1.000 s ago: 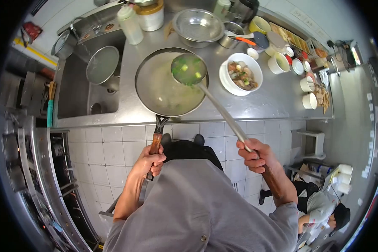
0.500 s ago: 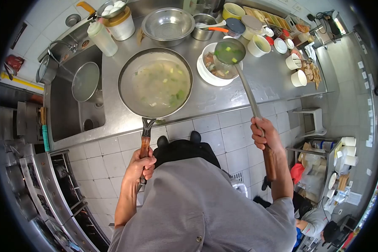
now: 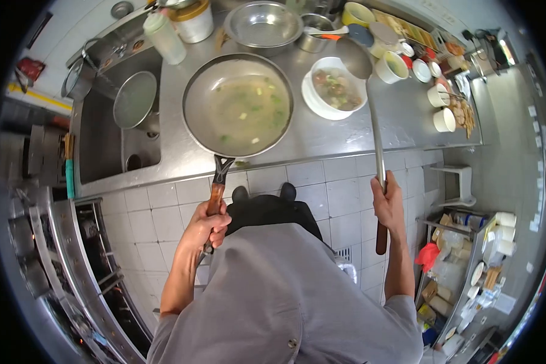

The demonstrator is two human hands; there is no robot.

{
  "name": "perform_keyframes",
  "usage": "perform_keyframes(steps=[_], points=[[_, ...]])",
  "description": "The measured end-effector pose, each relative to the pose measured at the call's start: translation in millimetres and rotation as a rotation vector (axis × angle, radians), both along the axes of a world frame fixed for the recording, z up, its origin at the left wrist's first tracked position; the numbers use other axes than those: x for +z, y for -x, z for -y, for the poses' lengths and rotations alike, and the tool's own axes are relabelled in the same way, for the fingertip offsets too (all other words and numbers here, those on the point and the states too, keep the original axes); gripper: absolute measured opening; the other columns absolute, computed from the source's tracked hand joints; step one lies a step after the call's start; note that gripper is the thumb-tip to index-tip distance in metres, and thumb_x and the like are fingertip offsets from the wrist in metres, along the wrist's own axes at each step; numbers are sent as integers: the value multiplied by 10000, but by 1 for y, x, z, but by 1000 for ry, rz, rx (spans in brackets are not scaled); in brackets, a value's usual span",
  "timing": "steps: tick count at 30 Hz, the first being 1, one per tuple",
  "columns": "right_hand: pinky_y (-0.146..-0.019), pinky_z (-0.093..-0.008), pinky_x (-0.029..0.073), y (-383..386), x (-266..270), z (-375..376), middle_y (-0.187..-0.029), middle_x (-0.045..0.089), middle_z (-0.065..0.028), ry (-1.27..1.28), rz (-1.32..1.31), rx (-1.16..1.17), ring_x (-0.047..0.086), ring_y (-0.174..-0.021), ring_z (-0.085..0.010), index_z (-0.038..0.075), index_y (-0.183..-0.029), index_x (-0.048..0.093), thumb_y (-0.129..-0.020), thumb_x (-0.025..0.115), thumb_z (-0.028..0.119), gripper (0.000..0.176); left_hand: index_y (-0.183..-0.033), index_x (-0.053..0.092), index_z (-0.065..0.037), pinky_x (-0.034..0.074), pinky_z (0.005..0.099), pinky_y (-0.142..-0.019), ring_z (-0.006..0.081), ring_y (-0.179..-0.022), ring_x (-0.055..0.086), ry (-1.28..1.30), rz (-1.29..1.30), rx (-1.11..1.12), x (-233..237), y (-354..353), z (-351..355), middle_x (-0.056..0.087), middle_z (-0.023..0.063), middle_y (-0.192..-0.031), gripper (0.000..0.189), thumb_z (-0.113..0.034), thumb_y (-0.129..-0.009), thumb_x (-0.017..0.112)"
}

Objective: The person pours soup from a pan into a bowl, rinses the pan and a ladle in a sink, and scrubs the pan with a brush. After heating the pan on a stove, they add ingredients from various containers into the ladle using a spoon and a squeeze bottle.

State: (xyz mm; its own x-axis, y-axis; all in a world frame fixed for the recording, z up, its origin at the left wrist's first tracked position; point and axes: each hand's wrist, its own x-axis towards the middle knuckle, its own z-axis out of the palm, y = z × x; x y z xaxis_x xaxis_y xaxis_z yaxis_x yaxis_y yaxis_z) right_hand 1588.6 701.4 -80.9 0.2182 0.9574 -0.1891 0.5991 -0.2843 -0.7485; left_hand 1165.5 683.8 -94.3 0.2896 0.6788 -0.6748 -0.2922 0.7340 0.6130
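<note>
My left hand (image 3: 207, 225) grips the wooden handle of a wide steel pan (image 3: 238, 104) that rests on the steel counter (image 3: 340, 138). Thin pale broth with green and white bits lies in the pan. My right hand (image 3: 387, 204) holds the long handle of a ladle (image 3: 353, 58). The ladle's bowl hangs tipped at the right rim of a white bowl (image 3: 333, 94) filled with meat pieces and broth.
A sink (image 3: 118, 130) with a round lid in it lies left of the pan. Behind stand a steel mixing bowl (image 3: 262, 24), a squeeze bottle (image 3: 162, 37), a tub and several small cups and sauce dishes (image 3: 418, 64). White tiled floor lies below, shelves at right.
The ladle swung from over the pan across to the white bowl, and it now looks tipped out beside the bowl's rim. My left hand kept its hold on the pan handle.
</note>
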Motion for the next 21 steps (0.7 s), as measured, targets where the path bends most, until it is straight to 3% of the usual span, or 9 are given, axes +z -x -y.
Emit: perform_keyframes(steps=[2,3,6,9,12,15,18,21], points=[[-478,-301,349,11,10,1,-596,435,7,72,-189,12,423,-543,-73,22,-874,506,-997,570,154,192,-881,432,-90,300,259,-325,63,-371,361,-3,3,-4,0,2,0,412,-23,-575,239,9,-804,635],[-402,-247,343,17,13,0,-577,427,35,74,-221,61,410,-454,-53,54,-883,505,-1003,568,195,195,-877,434,-91,306,257,-331,65,-376,365,-1,7,-13,-2,5,0,412,-23,-575,242,8,-803,642],[-464,-325,348,32,14,-11,-589,450,-4,112,-128,198,404,-515,-98,18,-879,508,-988,587,167,200,-866,434,-92,310,256,-334,64,-381,366,-17,-3,-36,-2,8,-1,413,-22,-577,235,9,-808,638],[-466,-346,358,44,-6,-30,-587,476,-17,-53,0,404,406,-494,-127,17,-896,497,-984,591,181,209,-857,435,-88,328,260,-337,67,-390,375,-42,6,-50,-6,13,1,407,-25,-568,221,11,-815,628],[-430,-327,365,47,-21,-43,-600,489,-10,74,79,497,424,-472,-129,34,-916,488,-999,569,212,212,-871,439,-82,319,255,-325,66,-377,378,-68,1,-37,-8,13,4,402,-25,-563,216,18,-809,620],[-341,-254,344,61,-14,-28,-613,442,28,554,-512,371,388,-407,-67,83,-927,513,-1016,535,276,214,-873,437,-81,313,253,-323,65,-374,381,-77,-29,-15,-6,9,6,404,-24,-562,218,16,-807,620],[-302,-225,312,79,4,-16,-621,415,48,862,-958,179,342,-392,-33,97,-953,505,-1021,517,323,236,-858,435,-94,355,261,-351,64,-410,397,-45,-36,-19,-9,11,9,426,-24,-586,218,0,-827,629],[-298,-200,266,85,7,-13,-629,397,63,994,-1206,153,304,-394,-8,103,-961,509,-1027,507,341,247,-863,435,-101,355,261,-354,60,-412,397,-19,-18,1,-14,9,13,429,-25,-591,229,-8,-825,640]])
